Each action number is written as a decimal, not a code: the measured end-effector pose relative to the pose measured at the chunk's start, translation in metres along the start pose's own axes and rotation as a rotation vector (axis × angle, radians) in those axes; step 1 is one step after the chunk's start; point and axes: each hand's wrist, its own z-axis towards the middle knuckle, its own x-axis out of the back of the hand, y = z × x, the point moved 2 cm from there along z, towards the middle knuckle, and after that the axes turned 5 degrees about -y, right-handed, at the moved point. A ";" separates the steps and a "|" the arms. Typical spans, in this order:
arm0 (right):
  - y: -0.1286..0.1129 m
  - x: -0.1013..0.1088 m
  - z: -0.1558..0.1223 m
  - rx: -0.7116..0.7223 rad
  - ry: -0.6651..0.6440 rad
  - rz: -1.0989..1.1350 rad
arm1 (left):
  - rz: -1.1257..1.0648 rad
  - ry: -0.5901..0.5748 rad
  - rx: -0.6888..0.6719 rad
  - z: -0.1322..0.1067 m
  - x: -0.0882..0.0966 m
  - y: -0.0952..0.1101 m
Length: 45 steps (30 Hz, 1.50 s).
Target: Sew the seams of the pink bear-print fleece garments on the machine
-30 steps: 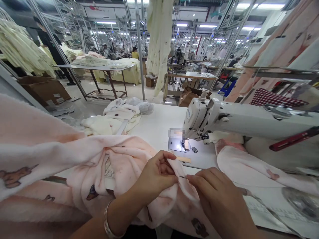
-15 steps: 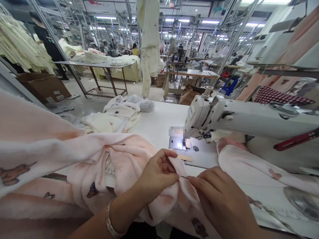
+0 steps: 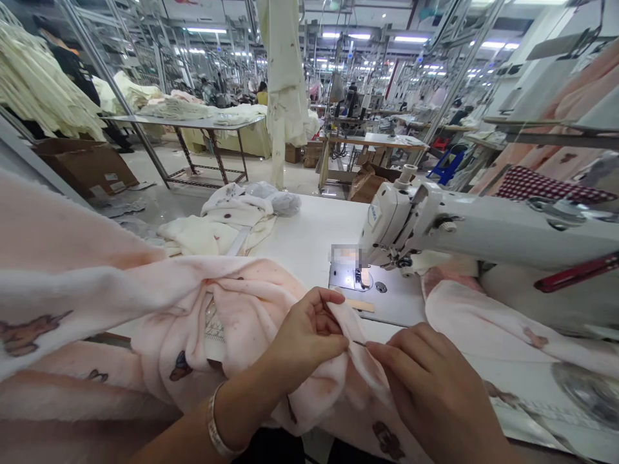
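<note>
Head view: left hand (image 3: pixel 304 338) closed, gripping fold of pink bear-print fleece (image 3: pixel 251 309); metal bracelet (image 3: pixel 215 428) on wrist. Right hand (image 3: pixel 430 386) just beside, fingertips pinching same fold. Thin metal sliver (image 3: pixel 358 343) between hands, too small to identify. Fleece bunched on near edge of white sewing table (image 3: pixel 309 232), more lying right of hands. Sewing machine (image 3: pixel 483 232) beyond hands, needle area lit. Cream garment pile (image 3: pixel 217 229) farther along table, well apart from hands.
</note>
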 end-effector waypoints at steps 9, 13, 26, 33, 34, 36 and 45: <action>0.000 -0.002 -0.001 0.006 -0.005 -0.027 | 0.013 -0.001 -0.026 0.000 0.001 -0.003; -0.001 -0.002 0.003 -0.015 0.023 0.016 | 0.013 -0.011 -0.011 -0.001 0.002 -0.004; 0.005 -0.012 -0.010 -0.271 -0.083 0.552 | -0.079 -0.072 -0.023 -0.002 -0.005 0.002; 0.001 -0.008 -0.013 -0.239 0.010 0.515 | -0.022 -0.056 -0.029 -0.003 -0.012 0.009; 0.001 -0.005 -0.013 -0.212 0.016 0.430 | -0.012 -0.044 -0.028 -0.003 -0.012 0.009; 0.002 0.000 -0.012 -0.163 0.030 0.270 | 0.000 -0.022 -0.026 -0.002 -0.010 0.007; 0.002 0.003 -0.010 -0.073 0.044 0.088 | 0.001 -0.024 0.009 -0.003 -0.011 0.003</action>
